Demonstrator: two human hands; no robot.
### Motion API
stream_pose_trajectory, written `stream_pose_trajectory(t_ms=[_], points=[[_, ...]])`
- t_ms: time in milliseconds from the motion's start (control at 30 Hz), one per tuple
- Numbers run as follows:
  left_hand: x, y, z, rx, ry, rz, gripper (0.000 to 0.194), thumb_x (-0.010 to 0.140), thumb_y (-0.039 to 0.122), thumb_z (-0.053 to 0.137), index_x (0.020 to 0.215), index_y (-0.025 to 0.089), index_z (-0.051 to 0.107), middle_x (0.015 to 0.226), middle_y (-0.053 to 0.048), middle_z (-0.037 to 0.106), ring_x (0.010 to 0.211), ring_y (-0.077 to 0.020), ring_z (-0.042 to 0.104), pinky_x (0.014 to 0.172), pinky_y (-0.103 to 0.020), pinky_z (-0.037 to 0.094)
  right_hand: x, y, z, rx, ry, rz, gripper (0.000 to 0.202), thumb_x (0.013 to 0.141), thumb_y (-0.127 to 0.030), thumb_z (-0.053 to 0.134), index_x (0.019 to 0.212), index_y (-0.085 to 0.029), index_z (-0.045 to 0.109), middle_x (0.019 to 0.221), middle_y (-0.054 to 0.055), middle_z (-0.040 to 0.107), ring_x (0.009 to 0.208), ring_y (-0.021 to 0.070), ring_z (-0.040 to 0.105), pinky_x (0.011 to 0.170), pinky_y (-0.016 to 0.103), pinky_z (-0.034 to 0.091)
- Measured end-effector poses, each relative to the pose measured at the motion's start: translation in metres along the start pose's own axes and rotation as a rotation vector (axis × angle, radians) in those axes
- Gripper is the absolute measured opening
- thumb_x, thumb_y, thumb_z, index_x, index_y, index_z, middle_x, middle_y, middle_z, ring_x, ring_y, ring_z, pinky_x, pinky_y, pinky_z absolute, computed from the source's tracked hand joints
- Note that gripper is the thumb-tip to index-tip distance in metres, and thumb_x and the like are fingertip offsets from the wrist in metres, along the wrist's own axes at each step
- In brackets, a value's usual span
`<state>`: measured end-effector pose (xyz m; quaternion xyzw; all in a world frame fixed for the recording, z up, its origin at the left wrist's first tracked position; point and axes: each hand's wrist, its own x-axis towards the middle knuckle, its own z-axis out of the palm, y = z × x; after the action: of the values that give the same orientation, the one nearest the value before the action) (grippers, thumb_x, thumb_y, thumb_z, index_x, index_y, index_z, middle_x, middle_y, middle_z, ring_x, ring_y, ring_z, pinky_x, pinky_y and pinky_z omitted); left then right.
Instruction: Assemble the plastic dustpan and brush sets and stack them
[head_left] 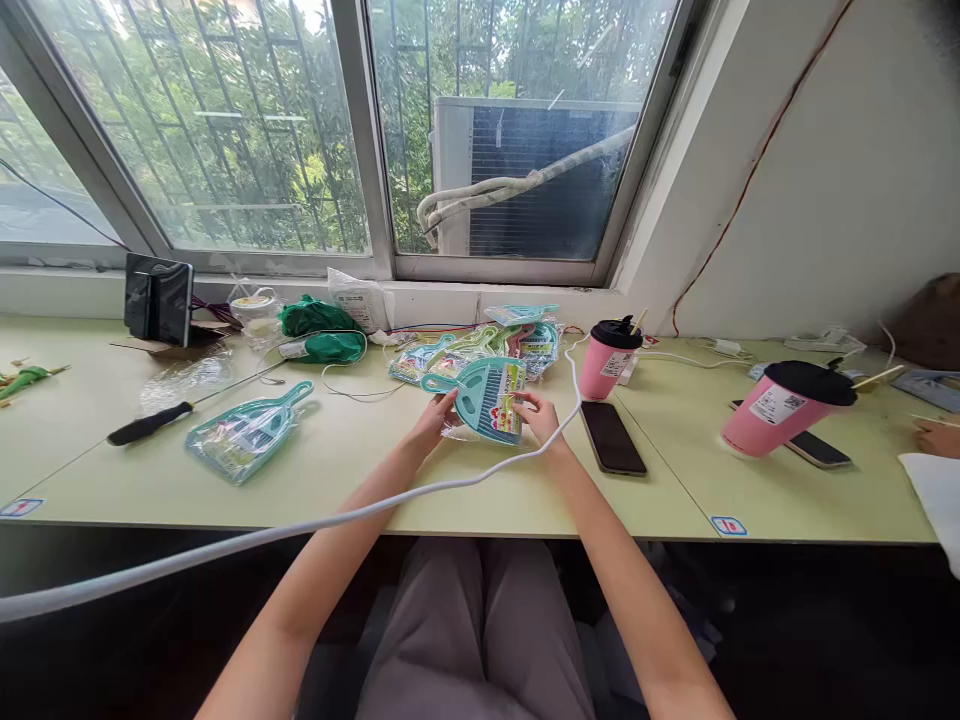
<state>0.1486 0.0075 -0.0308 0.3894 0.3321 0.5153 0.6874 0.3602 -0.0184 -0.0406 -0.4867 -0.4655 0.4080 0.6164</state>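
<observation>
Between my hands is a small teal dustpan (pixel 472 398) with a brush set in it and a printed label on its right side, raised just over the table. My left hand (pixel 437 418) grips its lower left edge near the handle. The fingers of my right hand (pixel 538 412) pinch the label edge on the right. Some clear plastic wrap shows beneath the dustpan. Behind it lies a pile of similar wrapped dustpan sets (pixel 450 350). Another teal dustpan (pixel 251 435) in clear wrap lies to the left, its handle pointing away to the right.
A white cable (pixel 420 490) crosses in front of my forearms. Right of my hands are a phone (pixel 613 438) and a pink cup (pixel 604 362); farther right stands another pink cup (pixel 780 410). A black-handled screwdriver (pixel 154 424) lies left. Another person's hand (pixel 937 436) shows at the right edge.
</observation>
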Motion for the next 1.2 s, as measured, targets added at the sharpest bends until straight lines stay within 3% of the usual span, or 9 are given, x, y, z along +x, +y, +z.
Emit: stream_pose_trajectory(t_ms=[267, 467, 700, 767, 867, 933, 1000, 1100, 1200], points=[[-0.006, -0.002, 0.000, 0.019, -0.041, 0.024, 0.035, 0.073, 0.039, 0.079, 0.092, 0.016, 0.060, 0.081, -0.003, 0.069, 0.067, -0.0143, 0.065, 0.066, -0.027, 0.054, -0.001, 0.000, -0.009, -0.036, -0.060, 0.058, 0.027, 0.065, -0.027, 0.073, 0.091, -0.020, 0.072, 0.100, 0.005, 0.074, 0.079, 0.0183, 0.069, 0.059, 0.026, 0.056], [-0.004, -0.004, -0.002, 0.014, -0.052, 0.012, 0.041, 0.074, 0.042, 0.077, 0.101, 0.017, 0.059, 0.092, -0.005, 0.070, 0.073, -0.0158, 0.067, 0.071, -0.030, 0.055, 0.000, 0.004, -0.010, -0.039, -0.071, 0.069, 0.027, 0.066, -0.029, 0.073, 0.091, -0.021, 0.071, 0.092, 0.004, 0.073, 0.075, 0.0174, 0.068, 0.061, 0.029, 0.056], [-0.003, -0.003, 0.000, -0.059, -0.023, 0.023, 0.037, 0.075, 0.038, 0.077, 0.099, 0.016, 0.058, 0.090, -0.004, 0.070, 0.073, -0.0160, 0.067, 0.071, -0.031, 0.055, -0.005, -0.007, -0.015, 0.054, -0.085, 0.041, 0.035, 0.067, -0.039, 0.071, 0.097, -0.022, 0.071, 0.112, 0.007, 0.069, 0.096, 0.0221, 0.066, 0.073, 0.033, 0.056], [-0.001, -0.003, -0.001, -0.072, 0.002, 0.033, 0.034, 0.077, 0.037, 0.076, 0.097, 0.017, 0.058, 0.084, -0.003, 0.069, 0.070, -0.0147, 0.066, 0.069, -0.030, 0.055, -0.005, -0.011, -0.018, 0.096, -0.019, -0.018, 0.036, 0.069, -0.042, 0.068, 0.100, -0.022, 0.069, 0.121, 0.008, 0.066, 0.107, 0.0239, 0.062, 0.079, 0.034, 0.056], [0.004, -0.002, -0.003, -0.110, 0.082, 0.052, 0.031, 0.079, 0.036, 0.074, 0.096, 0.017, 0.058, 0.077, -0.001, 0.067, 0.066, -0.0136, 0.065, 0.065, -0.026, 0.053, -0.005, -0.013, -0.023, 0.047, 0.231, -0.158, 0.039, 0.073, -0.044, 0.064, 0.105, -0.022, 0.065, 0.131, 0.009, 0.060, 0.121, 0.0255, 0.054, 0.095, 0.040, 0.052], [0.006, 0.000, -0.004, -0.159, 0.136, 0.073, 0.027, 0.081, 0.035, 0.072, 0.096, 0.018, 0.057, 0.076, -0.001, 0.067, 0.066, -0.0134, 0.065, 0.065, -0.026, 0.052, -0.005, -0.011, -0.023, 0.023, 0.342, -0.161, 0.049, 0.073, -0.046, 0.066, 0.116, -0.024, 0.059, 0.137, 0.008, 0.055, 0.128, 0.0247, 0.049, 0.104, 0.042, 0.046], [0.007, 0.001, -0.005, -0.205, 0.159, 0.096, 0.024, 0.083, 0.033, 0.070, 0.096, 0.018, 0.057, 0.080, -0.001, 0.068, 0.070, -0.0140, 0.066, 0.068, -0.026, 0.053, -0.006, -0.007, -0.020, 0.101, 0.269, -0.037, 0.060, 0.072, -0.049, 0.070, 0.125, -0.030, 0.052, 0.140, 0.006, 0.053, 0.128, 0.0235, 0.052, 0.103, 0.042, 0.048], [0.006, 0.001, -0.004, -0.215, 0.137, 0.101, 0.023, 0.084, 0.033, 0.069, 0.098, 0.018, 0.058, 0.086, -0.003, 0.070, 0.080, -0.0160, 0.068, 0.075, -0.028, 0.054, -0.008, -0.001, -0.013, 0.315, -0.034, 0.179, 0.062, 0.071, -0.052, 0.074, 0.124, -0.030, 0.050, 0.128, 0.006, 0.061, 0.111, 0.0234, 0.065, 0.090, 0.041, 0.058], [0.005, -0.002, -0.003, -0.187, 0.111, 0.084, 0.025, 0.084, 0.035, 0.070, 0.096, 0.018, 0.057, 0.083, -0.003, 0.070, 0.079, -0.0172, 0.068, 0.076, -0.030, 0.054, -0.010, 0.000, -0.007, 0.396, -0.166, 0.204, 0.064, 0.066, -0.039, 0.082, 0.122, -0.027, 0.052, 0.112, 0.003, 0.069, 0.099, 0.0203, 0.070, 0.086, 0.035, 0.060]])
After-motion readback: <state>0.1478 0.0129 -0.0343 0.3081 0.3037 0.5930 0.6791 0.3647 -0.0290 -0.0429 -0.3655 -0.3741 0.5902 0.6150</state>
